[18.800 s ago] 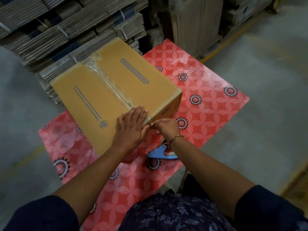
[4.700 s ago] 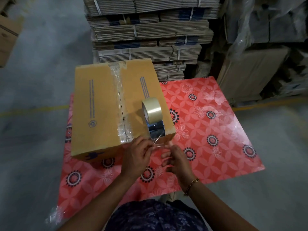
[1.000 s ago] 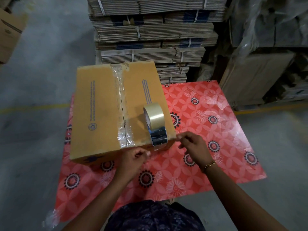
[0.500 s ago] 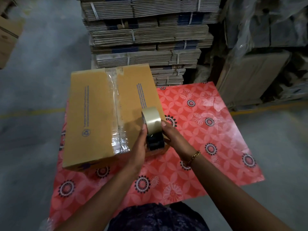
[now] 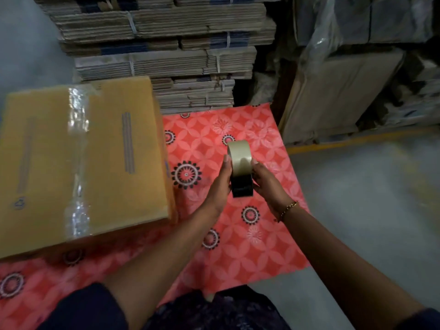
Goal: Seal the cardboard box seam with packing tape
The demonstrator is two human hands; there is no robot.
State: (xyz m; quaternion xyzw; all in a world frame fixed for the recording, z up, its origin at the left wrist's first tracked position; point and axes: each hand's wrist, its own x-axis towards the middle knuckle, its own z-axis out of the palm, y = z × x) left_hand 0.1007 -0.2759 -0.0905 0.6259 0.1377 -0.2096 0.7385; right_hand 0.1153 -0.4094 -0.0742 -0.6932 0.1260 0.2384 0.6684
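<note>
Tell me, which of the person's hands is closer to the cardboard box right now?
The left hand. It grips the left side of the tape roll, on the side facing the box. The right hand grips the roll's other side, farther from the box. Neither touches it.

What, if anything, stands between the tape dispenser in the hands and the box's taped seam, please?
Nothing visible does. Both hands, left hand and right hand, hold the tape dispenser above the patterned table, right of the cardboard box; only bare tabletop and box top lie toward the seam.
</note>
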